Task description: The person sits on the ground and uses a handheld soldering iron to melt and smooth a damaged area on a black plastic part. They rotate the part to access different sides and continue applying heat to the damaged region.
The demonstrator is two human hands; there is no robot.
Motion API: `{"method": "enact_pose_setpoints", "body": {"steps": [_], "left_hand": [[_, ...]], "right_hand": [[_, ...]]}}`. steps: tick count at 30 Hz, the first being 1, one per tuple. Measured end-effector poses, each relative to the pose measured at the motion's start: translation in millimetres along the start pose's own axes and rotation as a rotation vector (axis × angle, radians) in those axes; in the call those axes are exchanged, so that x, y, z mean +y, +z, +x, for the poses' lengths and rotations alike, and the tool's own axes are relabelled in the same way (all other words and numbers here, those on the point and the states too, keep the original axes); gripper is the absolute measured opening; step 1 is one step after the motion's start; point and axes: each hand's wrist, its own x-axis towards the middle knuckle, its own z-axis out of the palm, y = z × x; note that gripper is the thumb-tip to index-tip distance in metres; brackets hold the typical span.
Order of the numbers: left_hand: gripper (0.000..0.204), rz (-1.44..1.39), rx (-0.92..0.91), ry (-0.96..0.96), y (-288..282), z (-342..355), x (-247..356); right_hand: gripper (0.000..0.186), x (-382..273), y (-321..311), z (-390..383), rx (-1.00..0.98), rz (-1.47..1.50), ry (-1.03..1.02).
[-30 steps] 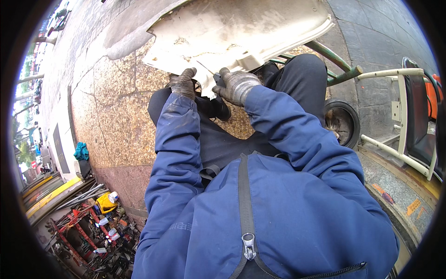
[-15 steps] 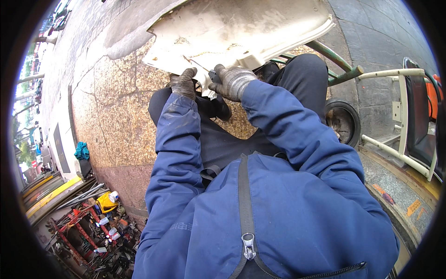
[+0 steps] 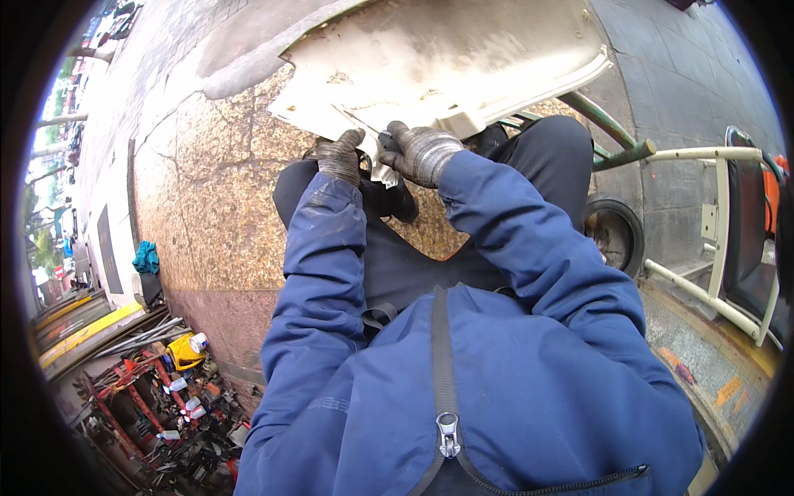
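Observation:
A large cream-white panel (image 3: 463, 66) lies tilted in front of my knees, its scuffed face turned up. At its near left edge my left hand (image 3: 337, 157), in a dirty grey knit glove, is closed on the panel's rim. My right hand (image 3: 426, 153), in a matching glove, is closed close by around a small dark object, perhaps a tool handle; most of it is hidden. A thin dark line, possibly a shaft, shows on the panel just beyond my hands. A whitish torn-looking flap (image 3: 385, 174) hangs between them.
A green metal frame (image 3: 612, 132) stands beside my right knee, with a black tyre (image 3: 612, 236) below it. Further right is a chair (image 3: 740, 223) with a cream frame. Lower left lies a heap of tools and parts (image 3: 157, 397) with a yellow container (image 3: 184, 351).
The view has shifted slightly, so everything sits a little further right and lower. Both hands stay at the panel's near edge; the whitish flap between them shows more.

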Motion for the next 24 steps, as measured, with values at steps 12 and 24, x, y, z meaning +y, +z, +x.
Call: {"method": "enact_pose_setpoints", "body": {"steps": [12,24], "left_hand": [[0.024,-0.011,0.037,-0.059,0.4,-4.9,1.2],[0.044,-0.001,0.046,-0.116,2.2,-8.2,6.1]], "right_hand": [[0.054,-0.5,-4.7,3.0,-0.020,0.020,0.026],[0.055,1.6,-1.6,5.9,-0.060,0.031,-0.013]]}}
